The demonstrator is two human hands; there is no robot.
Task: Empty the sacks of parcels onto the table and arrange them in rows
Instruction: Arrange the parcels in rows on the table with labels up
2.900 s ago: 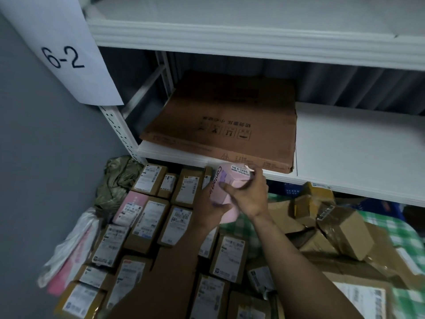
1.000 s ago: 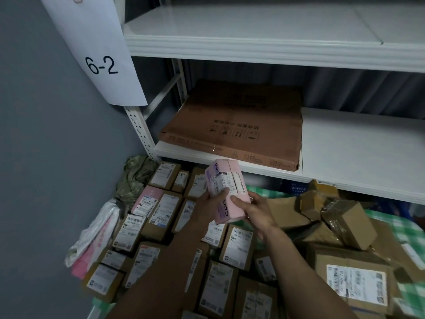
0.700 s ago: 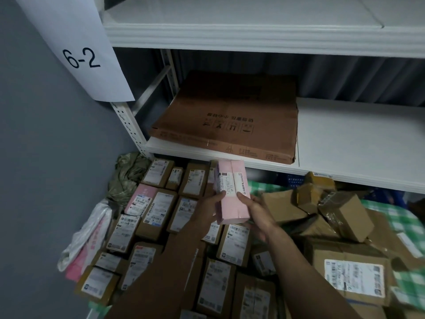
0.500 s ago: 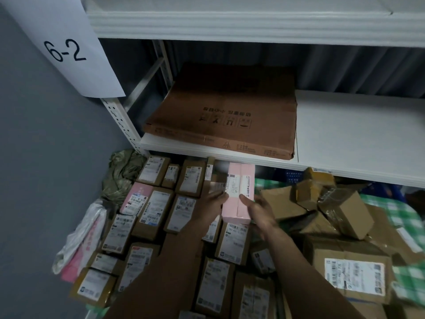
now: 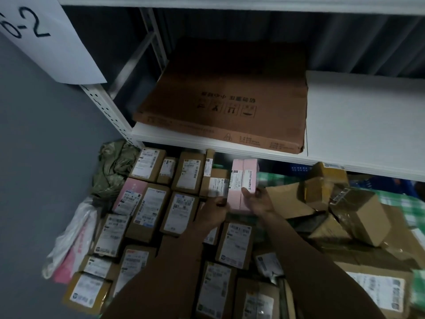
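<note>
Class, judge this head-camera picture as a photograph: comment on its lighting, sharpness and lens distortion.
Head view: dim, the foreground nearly black; the bare white shelf is brightest. Head view: print on the pink box, held by the left hand and right hand, is smeared soft. Head view: the 6-2 sign looks stretched toward the corner, wide-angle distortion.

Left of the pink parcel (image 5: 241, 187), there's the left hand (image 5: 212, 211), bare, broad across the back, deep in shadow. Right of the parcel, the right hand (image 5: 258, 202), bare as well, thumb showing plainly. Below the parcel both arms are bare skin all the way: the left forearm (image 5: 165, 272) thick and dim, the right forearm (image 5: 310, 261) narrowing toward the wrist.
</note>
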